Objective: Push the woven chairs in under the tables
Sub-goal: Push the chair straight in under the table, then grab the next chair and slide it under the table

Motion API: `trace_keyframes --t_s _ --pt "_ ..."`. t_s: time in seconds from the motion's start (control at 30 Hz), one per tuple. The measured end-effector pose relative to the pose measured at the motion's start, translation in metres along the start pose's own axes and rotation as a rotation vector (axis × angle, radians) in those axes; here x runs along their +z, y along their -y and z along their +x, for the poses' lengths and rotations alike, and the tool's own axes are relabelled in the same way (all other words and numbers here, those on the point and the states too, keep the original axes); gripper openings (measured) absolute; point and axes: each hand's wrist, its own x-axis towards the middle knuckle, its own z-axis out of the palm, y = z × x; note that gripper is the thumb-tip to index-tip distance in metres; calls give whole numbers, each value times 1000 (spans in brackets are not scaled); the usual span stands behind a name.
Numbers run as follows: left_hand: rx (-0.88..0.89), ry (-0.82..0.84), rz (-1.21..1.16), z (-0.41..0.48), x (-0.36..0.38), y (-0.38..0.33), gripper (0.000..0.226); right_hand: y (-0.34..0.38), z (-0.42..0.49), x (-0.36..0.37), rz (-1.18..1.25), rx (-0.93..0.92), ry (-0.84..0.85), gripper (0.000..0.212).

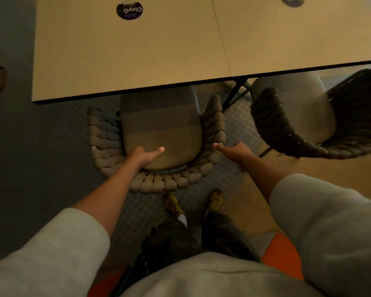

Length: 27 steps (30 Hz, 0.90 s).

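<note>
While the person stands close behind it, the left hand grips the curved back of the nearer woven chair, thumb out over the seat cushion. Across that cushion, the right hand rests open on the chair's right arm, fingers hidden. Ahead of both hands, the cushion's front lies under the table. Right of the right hand stands a second woven chair, turned askew and only partly under the adjoining table.
</note>
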Motion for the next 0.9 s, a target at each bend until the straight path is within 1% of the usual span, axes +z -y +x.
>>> trace_keyframes --t_s 0.17,0.2,0.3,0.33,0.47,0.57,0.7,0.8,0.87,0.9 --pt "54 56 47 -29 30 -34 117 -31 2 -35 96 -3 15 112" --pt "85 56 72 -35 39 -41 121 -39 3 -44 113 4 18 114" --pt "176 54 171 -52 64 -56 146 -64 7 -70 119 1 54 118" --pt "181 68 185 -59 72 -62 147 -74 8 -80 131 -4 69 117" --pt "222 109 228 -87 109 -90 133 -122 14 -132 200 -18 100 107" --pt "252 131 238 -104 142 -109 138 -160 24 -168 252 -27 102 104" --pt "271 110 230 -124 184 -136 112 -198 39 -200 277 13 92 109" --pt "281 130 215 -132 208 -158 120 -214 44 -218 275 14 88 105" --pt "289 134 211 -131 220 -171 113 -220 45 -230 297 6 81 101" --pt "280 147 215 -131 224 -179 119 -221 46 -236 311 1 77 98"
